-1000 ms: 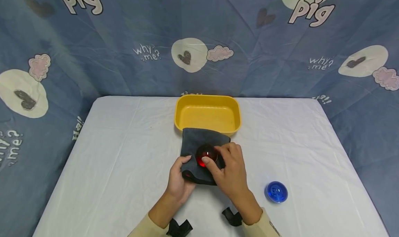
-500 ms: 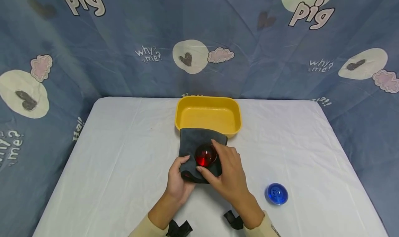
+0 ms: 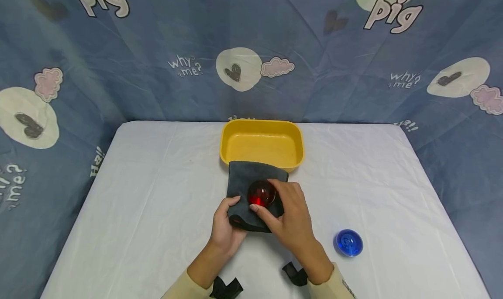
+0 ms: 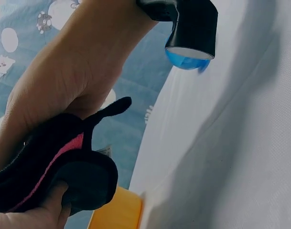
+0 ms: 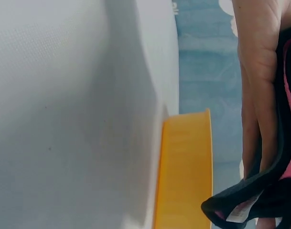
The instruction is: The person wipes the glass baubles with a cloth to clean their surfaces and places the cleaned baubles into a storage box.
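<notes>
In the head view my left hand [image 3: 228, 229] holds a folded dark grey cloth [image 3: 244, 176], thumb on top and the other fingers beneath. A see-through red ball [image 3: 261, 192] lies on this cloth. My right hand [image 3: 292, 218] holds the ball between curved thumb and index finger, at its near and far sides. Seen from the left wrist, the cloth [image 4: 85, 179] shows a black border and a pink layer in its fold. The right wrist view has the left hand's fingers [image 5: 262, 90] stretched along the cloth's underside; the ball is hidden there.
A yellow rectangular basin [image 3: 261, 146] stands just beyond the cloth, its near rim partly covered by it. To the right of my right forearm sits a round, see-through blue object [image 3: 349, 242]. A white sheet [image 3: 165, 194] covers the table, with a printed blue curtain [image 3: 157, 37] behind.
The right thumb and index finger have shifted around the red ball, spreading wider half a second ago and drawing slightly closer now. The left hand keeps its hold on the cloth.
</notes>
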Demonstrator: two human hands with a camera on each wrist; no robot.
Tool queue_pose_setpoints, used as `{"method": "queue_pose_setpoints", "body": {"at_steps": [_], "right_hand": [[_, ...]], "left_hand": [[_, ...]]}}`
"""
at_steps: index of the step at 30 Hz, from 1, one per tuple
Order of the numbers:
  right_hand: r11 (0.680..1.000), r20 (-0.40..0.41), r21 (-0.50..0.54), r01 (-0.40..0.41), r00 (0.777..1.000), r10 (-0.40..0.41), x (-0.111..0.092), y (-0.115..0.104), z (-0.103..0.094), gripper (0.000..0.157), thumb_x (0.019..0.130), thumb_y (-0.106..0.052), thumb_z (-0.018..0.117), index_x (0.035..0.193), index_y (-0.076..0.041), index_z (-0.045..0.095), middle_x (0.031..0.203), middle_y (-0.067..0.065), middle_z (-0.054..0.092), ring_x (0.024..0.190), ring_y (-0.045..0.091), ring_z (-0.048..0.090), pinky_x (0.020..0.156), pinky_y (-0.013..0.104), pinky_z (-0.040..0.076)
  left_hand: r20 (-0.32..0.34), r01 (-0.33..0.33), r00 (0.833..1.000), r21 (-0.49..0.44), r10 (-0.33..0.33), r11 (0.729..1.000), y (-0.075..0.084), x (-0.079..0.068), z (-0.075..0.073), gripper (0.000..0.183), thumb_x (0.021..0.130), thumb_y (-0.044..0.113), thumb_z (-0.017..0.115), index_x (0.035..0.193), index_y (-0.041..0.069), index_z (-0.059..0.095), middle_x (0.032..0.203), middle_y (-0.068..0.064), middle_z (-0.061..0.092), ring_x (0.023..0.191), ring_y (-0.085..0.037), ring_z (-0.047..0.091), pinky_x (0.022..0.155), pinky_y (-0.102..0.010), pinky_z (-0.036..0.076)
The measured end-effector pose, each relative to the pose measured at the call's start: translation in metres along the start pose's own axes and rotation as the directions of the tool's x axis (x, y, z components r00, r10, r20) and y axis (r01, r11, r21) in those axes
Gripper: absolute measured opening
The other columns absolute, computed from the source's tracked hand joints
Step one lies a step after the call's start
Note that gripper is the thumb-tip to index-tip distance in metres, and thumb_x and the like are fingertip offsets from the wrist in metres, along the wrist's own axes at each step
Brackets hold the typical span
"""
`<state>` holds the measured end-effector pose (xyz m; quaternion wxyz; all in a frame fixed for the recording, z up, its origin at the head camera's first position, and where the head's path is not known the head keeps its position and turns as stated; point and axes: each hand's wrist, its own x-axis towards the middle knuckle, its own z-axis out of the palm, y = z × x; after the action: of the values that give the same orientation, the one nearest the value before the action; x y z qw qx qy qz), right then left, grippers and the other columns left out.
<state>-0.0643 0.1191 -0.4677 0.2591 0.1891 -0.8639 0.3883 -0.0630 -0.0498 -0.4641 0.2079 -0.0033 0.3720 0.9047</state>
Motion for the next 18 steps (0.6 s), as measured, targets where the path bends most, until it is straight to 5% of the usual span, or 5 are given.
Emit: {"method": "queue_pose_setpoints", "body": {"at_steps": [13,18], "right_hand": [[0.998,-0.043,0.052,-0.047,0.998,0.049,-0.0008,0.0014,0.0062,0.059,0.098,-0.058,0.065,0.116,-0.003,0.070,0.115,0.009,0.063,0.106,0.029,0.055,0.088,0.041,0.047],[0.997,-0.005,0.051,-0.056,0.998,0.057,-0.0039,0.0002,0.0073,0.062,0.101,-0.056,0.062,0.130,-0.001,0.066,0.124,0.011,0.063,0.112,0.029,0.054,0.094,0.043,0.046]], "left_hand": [[-0.039,0.015,0.999,0.015,-0.014,1.000,-0.0017,-0.0003,-0.0007,0.062,0.104,0.024,0.024,0.160,0.001,0.013,0.152,-0.011,0.033,0.137,-0.018,0.045,0.113,-0.033,0.040],[-0.041,0.001,0.999,0.016,0.000,1.000,-0.0008,0.0012,-0.0012,0.062,0.104,0.023,0.024,0.161,0.003,0.012,0.154,-0.011,0.032,0.139,-0.018,0.041,0.113,-0.032,0.039]]}}
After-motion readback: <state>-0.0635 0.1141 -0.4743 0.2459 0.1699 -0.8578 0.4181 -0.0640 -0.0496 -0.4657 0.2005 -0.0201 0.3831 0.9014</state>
